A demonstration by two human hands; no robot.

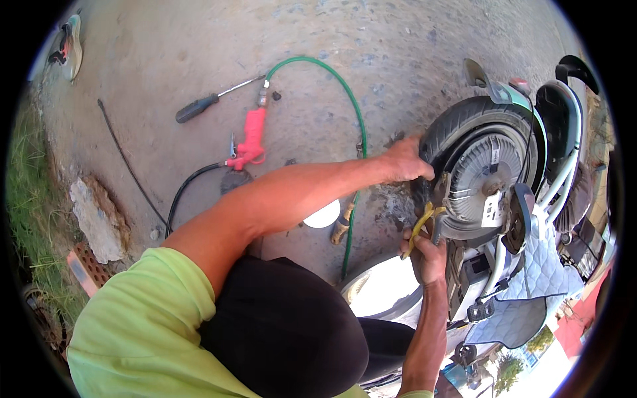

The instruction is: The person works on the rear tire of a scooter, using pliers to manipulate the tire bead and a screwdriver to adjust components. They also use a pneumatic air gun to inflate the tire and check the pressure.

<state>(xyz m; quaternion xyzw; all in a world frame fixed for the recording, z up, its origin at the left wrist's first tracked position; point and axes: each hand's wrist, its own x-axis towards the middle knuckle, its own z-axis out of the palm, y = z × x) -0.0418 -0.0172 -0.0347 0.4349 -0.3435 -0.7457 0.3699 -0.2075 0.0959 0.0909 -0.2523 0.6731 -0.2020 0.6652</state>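
Observation:
My left hand (408, 160) grips the left edge of the black tyre (434, 132) on a scooter's rear wheel, which lies on its side with a silver hub (478, 186). Below it, my right hand (424, 255) is closed round a yellow-handled tool (419, 225), held at the lower left of the rim beside a grey metal piece (436, 229). Whether that piece is also in my fingers I cannot tell.
A red air gun (250, 136) with a green hose (355, 99), a screwdriver (199, 109) and a black cable (123, 152) lie on the ground. A rock (96, 219) and brick (83, 265) edge the grass. A white basin (378, 285) sits beside the scooter frame (561, 172). A shoe (71, 46) lies upper left.

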